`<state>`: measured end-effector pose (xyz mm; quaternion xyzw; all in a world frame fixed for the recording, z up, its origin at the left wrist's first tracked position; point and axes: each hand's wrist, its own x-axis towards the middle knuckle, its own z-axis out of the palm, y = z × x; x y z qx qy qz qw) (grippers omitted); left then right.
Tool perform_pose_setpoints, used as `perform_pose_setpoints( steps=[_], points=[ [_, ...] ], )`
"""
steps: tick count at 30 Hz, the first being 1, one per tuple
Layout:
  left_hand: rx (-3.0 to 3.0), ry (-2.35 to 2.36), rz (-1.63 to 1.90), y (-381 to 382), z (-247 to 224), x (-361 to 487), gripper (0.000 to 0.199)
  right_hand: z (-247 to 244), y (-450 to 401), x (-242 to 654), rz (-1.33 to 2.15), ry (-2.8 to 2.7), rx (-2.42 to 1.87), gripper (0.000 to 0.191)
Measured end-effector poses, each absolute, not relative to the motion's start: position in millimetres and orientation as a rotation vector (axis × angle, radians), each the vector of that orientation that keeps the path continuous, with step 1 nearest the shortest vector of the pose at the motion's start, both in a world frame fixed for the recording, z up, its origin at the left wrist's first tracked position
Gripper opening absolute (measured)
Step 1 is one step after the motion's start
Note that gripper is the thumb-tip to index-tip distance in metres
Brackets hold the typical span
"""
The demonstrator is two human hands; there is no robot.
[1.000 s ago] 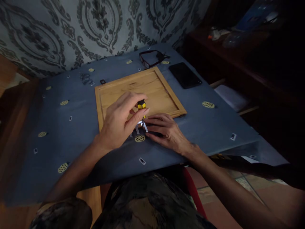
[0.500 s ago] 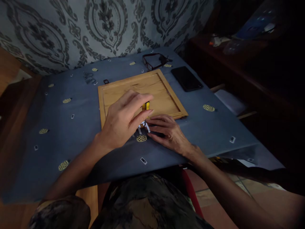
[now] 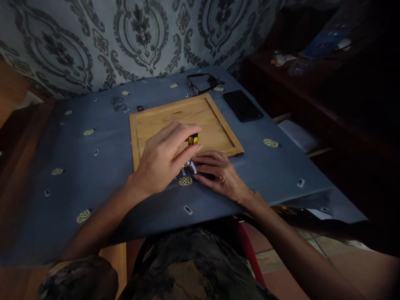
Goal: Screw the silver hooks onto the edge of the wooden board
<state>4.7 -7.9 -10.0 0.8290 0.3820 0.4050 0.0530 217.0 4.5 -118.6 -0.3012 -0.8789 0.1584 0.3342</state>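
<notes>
Over on the left, pineapple prints dot the blue tablecloth (image 3: 109, 175), and in comes the left hand (image 3: 159, 160), back of the hand up, thumb and fingers pinched around a yellow-and-black handle (image 3: 193, 140)! That handle stands close to upright, its long axis running down toward a shiny metal fitting (image 3: 191, 166) at the near edge of the wooden panel (image 3: 181, 114). Here's the key alignment: the fitting sits below the handle, just on the person's side of the left thumb tip, with its prongs pointing back toward the body. The right hand (image 3: 220, 171) is nearer to it, fingertips just to the fitting's right, fingers loosely bent and slightly spread, no grasp visible; whether they touch the metal, I can't tell. Glasses (image 3: 194, 88) lie beyond the panel, a black phone (image 3: 243, 106) rests past its right side, and a plastic bottle (image 3: 323, 45) lies off in the gloom at far right.
</notes>
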Motion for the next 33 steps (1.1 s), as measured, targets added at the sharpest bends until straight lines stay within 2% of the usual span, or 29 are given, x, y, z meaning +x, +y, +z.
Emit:
perform_pose_setpoints(
  steps=[13, 21, 33],
  points=[
    [2.559, 1.051, 1.123, -7.3, -9.4, 2.1, 0.029, -119.4, 4.8, 216.7, 0.373, -2.300, -0.772, 0.015],
    [2.506, 1.169, 1.186, -10.8, -1.6, -0.1, 0.027, -117.7, 3.9, 216.5, 0.351, -2.312, -0.770, 0.015],
    [2.596, 1.098, 1.170, -7.7, -8.7, 2.1, 0.024, -120.4, 4.4, 217.1, 0.384, -2.305, -0.767, 0.015]
  ],
)
